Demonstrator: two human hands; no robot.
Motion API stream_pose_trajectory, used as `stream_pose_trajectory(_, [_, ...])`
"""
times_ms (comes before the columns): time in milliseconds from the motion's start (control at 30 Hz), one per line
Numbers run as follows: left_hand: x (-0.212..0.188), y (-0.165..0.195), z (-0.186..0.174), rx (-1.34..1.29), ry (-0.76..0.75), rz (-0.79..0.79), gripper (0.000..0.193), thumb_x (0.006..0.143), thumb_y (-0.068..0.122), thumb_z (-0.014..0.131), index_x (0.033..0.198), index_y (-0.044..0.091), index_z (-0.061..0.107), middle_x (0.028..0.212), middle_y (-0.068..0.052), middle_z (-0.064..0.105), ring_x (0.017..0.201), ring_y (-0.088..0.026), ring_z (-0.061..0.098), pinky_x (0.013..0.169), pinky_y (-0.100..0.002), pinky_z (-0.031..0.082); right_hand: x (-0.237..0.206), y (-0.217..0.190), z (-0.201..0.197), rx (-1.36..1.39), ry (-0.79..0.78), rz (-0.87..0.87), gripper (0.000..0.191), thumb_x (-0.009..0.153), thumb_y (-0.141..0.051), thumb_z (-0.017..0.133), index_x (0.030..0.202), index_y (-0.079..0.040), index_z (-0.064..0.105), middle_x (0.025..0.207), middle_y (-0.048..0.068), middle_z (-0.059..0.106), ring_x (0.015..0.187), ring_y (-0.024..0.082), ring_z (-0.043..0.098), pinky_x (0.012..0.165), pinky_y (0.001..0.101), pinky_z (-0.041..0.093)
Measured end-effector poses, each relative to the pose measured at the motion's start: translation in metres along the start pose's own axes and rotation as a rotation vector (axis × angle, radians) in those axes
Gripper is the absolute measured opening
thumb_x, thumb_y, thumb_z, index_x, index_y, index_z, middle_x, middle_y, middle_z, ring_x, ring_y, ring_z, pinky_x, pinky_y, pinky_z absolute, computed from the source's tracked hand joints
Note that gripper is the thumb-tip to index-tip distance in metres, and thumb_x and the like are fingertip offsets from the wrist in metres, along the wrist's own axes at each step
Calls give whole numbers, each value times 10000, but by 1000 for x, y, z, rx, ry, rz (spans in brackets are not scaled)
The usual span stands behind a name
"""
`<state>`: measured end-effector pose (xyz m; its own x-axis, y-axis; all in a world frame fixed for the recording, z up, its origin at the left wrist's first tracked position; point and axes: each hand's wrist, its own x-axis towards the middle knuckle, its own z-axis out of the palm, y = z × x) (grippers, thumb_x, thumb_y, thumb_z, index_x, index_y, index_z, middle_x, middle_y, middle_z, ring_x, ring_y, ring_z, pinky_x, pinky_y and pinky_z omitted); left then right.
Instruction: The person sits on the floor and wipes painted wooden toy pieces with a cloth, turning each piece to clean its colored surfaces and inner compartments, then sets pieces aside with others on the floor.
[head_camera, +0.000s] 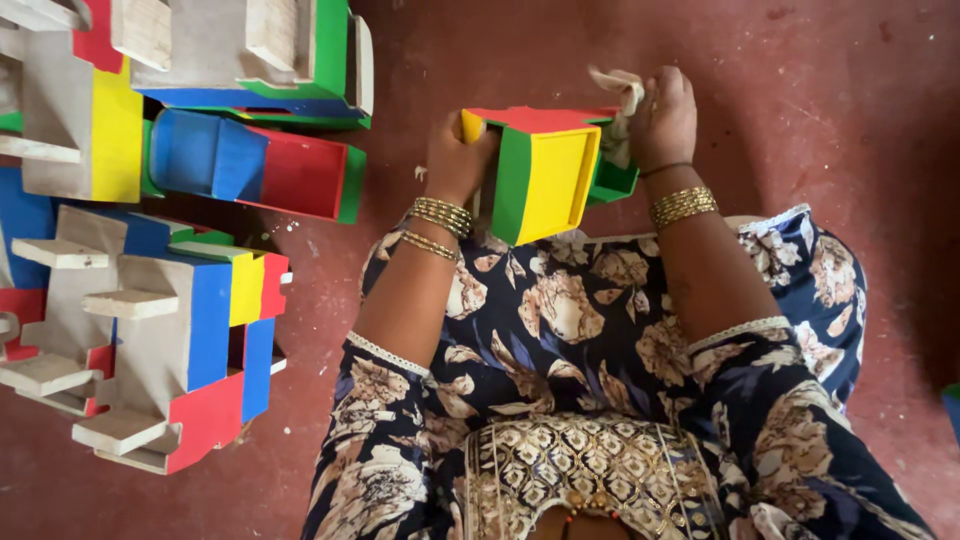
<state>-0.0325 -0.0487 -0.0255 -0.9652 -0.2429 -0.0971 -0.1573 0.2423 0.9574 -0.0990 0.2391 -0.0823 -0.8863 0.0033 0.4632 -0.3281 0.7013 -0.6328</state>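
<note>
Propped on the lap, a painted wooden toy (545, 170) is gripped by the left hand (455, 160) while a cloth (620, 110) is pinched in the right hand (662, 118), so wet paint may be smeared.

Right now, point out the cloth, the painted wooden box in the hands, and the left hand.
cloth (622, 95), head view, on its crumpled upper fold.
painted wooden box (556, 180), head view, on its yellow face.
left hand (455, 160), head view, on its back.

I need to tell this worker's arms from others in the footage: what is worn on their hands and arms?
The left hand has two sets of thin gold bangles at the wrist. The right hand has a thin dark band, then a stack of gold bangles. Both sleeves are short, dark blue with a beige flower print and pale lace edging.
</note>
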Motion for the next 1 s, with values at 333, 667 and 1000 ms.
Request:
stream_pose_trajectory(333, [11,-21,-2,30,16,98,288,839,171,728,1075,15,672,993,-73,758,920,-138,711,804,-314,568,5,-16,-17,179,109,-16,128,1079,-142,591,1084,-21,631,1049,181,689,982,367,672,850,489,558])
stream_pose_trajectory(667, [-3,-17,2,-87,-90,111,327,832,118,731,1129,26,630,1040,-53,733,939,-127,695,825,-311,578,-10,-39,-3,295,-87,69,328,1074,-259,589,891,13,604,852,195,627,748,370,652,685,452,521])
stream_pose_trajectory(1000, [4,-24,-2,30,-47,87,303,844,156,750,1102,41,642,1008,-51,737,915,-125,692,812,-312,573,0,-5,-10,43,36,142,338,1047,-315,648,933,4,650,889,229,660,792,402,653,705,499,535])
